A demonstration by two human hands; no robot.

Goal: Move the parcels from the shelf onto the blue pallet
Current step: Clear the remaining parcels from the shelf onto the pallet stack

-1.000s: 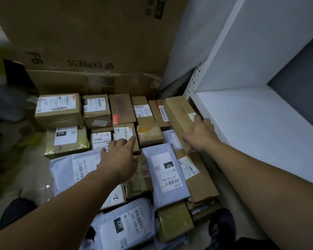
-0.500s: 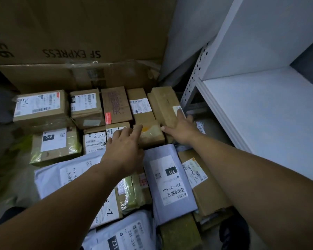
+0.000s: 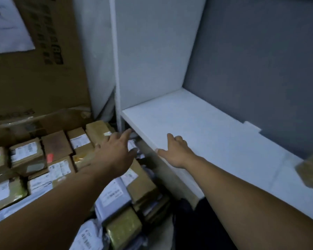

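1. Both hands are empty. The left hand (image 3: 116, 153) hovers with fingers spread over the heap of parcels (image 3: 58, 147) in the lower left of the frame. The right hand (image 3: 176, 154) lies flat, fingers straight, at the front edge of the white shelf (image 3: 215, 134), seemingly resting on it.
2. The only item in sight on the shelf is a brown parcel (image 3: 310, 171) at the far right edge, blurred and partly cut off. The blue pallet is hidden under the heap.
3. Risk: that parcel is well apart from both hands, so a stretched one-handed grab could drag it off the shelf edge.
4. Risk: the heap is crowded and uneven, and a parcel set on the slick grey mailer bags (image 3: 112, 195) may slide off.
5. Around: a large cardboard carton (image 3: 34, 78) stands behind the heap in the upper left. The shelf upright (image 3: 117, 78) stands between heap and shelf and could catch a parcel swung across.
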